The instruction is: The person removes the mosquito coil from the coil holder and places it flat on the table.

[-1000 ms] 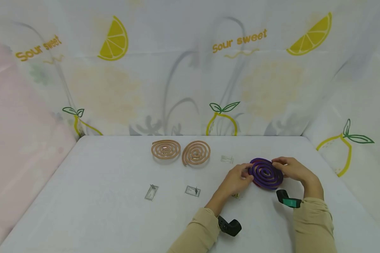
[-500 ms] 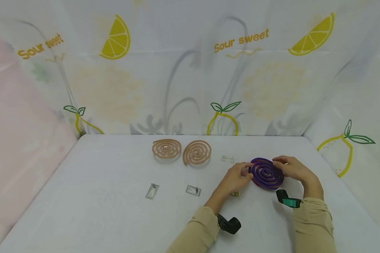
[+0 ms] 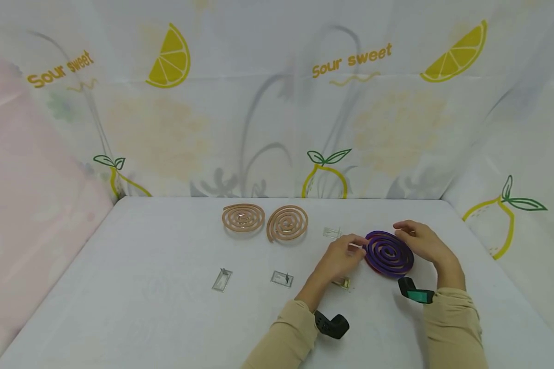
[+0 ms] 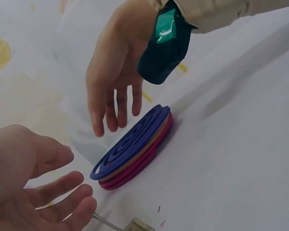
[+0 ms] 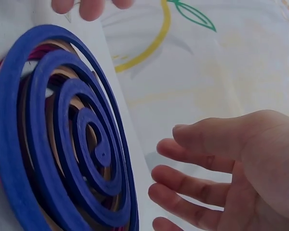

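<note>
A round stack of flat spiral coils (image 3: 389, 251) lies near the right edge of the worktop (image 3: 134, 318), with a person's left hand (image 3: 340, 259) and right hand (image 3: 424, 242) on either side of it. The top coil is blue-purple, its narrow band winding inward to a rounded end marked by a small dot. A tan layer sits beneath it and a pink one below that, both peeking through the gaps between the turns. Seen from the left wrist, the layers line up loosely, the pink jutting slightly at the rim.

The left hand's thumb and fingers are apart, just beside the stack's left rim; whether a fingertip touches is hard to tell. The right hand, fingers loose and apart, hovers off the opposite rim.

Close to the worktop's far edge, two tan coils (image 3: 242, 229) (image 3: 287, 238) lie side by side. Small silver-coloured stands (image 3: 222, 280) (image 3: 282, 278) (image 3: 332, 232) dot the surface, and a gold-coloured stand (image 3: 344, 282) is partly hidden by the left wrist.
</note>
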A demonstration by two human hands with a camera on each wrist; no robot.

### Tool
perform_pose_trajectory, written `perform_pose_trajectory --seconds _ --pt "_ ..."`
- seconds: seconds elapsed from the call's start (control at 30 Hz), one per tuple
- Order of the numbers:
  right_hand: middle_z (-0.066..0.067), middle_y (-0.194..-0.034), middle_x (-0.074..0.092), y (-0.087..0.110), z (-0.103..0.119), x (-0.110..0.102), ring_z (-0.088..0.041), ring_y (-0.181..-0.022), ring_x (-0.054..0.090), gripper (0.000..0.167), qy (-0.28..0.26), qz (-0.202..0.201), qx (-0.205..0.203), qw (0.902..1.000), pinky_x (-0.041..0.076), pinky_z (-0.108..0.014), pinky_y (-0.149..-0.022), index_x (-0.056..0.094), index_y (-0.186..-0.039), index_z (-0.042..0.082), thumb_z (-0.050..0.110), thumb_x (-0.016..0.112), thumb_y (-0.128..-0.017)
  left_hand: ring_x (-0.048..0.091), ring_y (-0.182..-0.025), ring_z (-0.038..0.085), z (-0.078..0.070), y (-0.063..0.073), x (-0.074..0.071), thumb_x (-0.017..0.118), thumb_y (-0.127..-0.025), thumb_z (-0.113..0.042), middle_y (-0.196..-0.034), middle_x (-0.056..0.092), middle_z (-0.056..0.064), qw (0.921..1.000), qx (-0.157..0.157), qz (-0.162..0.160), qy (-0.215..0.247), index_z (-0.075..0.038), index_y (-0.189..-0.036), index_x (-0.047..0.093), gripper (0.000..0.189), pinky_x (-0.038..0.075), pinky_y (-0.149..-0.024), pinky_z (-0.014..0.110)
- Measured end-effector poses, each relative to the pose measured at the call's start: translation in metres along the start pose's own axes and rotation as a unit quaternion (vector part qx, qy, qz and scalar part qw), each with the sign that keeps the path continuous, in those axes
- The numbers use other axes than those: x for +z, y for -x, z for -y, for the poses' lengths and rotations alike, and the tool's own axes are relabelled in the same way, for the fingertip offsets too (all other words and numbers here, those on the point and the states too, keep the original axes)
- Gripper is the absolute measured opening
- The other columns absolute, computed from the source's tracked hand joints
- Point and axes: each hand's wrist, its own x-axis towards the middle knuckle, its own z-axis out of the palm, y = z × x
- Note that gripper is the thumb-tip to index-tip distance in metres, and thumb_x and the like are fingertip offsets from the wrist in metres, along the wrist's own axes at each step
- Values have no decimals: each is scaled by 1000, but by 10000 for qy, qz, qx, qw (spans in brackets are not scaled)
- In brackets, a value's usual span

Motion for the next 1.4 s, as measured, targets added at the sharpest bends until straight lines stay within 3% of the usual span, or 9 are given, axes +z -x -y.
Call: perform_pose_trajectory --seconds 0.37,0.67,0.93,1.1,1.4 --pt "-31 -122 56 -9 13 5 -47 -111 53 36 -116 -297 -360 9988 43 -56 -92 52 -124 -8 16 46 -98 65 -101 14 -5 -2 -22 56 -94 -17 -113 68 2 9998 152 -116 21 -14 -113 65 21 48 -83 17" --pt "-29 -124 56 -14 24 10 -46 -112 54 35 -291 -404 -531 9973 44 -55 -93 53 -124 -6 17 45 -99 66 -97 13 -8 -1 -31 55 -95 -18 -112 69 2 9997 223 -1 127 -13 -112 65 21 48 -80 15" --pt "-26 -116 58 -10 36 15 -45 -110 55 36 -386 -431 -643 9963 46 -55 -90 52 -126 -4 19 45 -99 66 -95 10 -10 -1 -32 55 -95 -18 -112 69 3 9989 368 5 278 -12 -112 65 21 49 -79 14" --pt "-22 -111 60 -13 43 27 -42 -106 58 34 -386 -425 -805 9951 49 -53 -87 52 -125 -2 18 46 -99 65 -95 9 -2 2 -40 55 -95 -16 -110 69 4 9989 437 -32 150 -11 -112 65 21 49 -80 15" --pt "-19 -110 61 -22 56 41 -38 -104 60 31 -373 -316 -980 9940 52 -47 -83 54 -123 0 17 49 -98 66 -96 18 11 6 -66 55 -95 -14 -108 69 8 9989 361 -306 -65 -6 -112 65 21 50 -82 20"
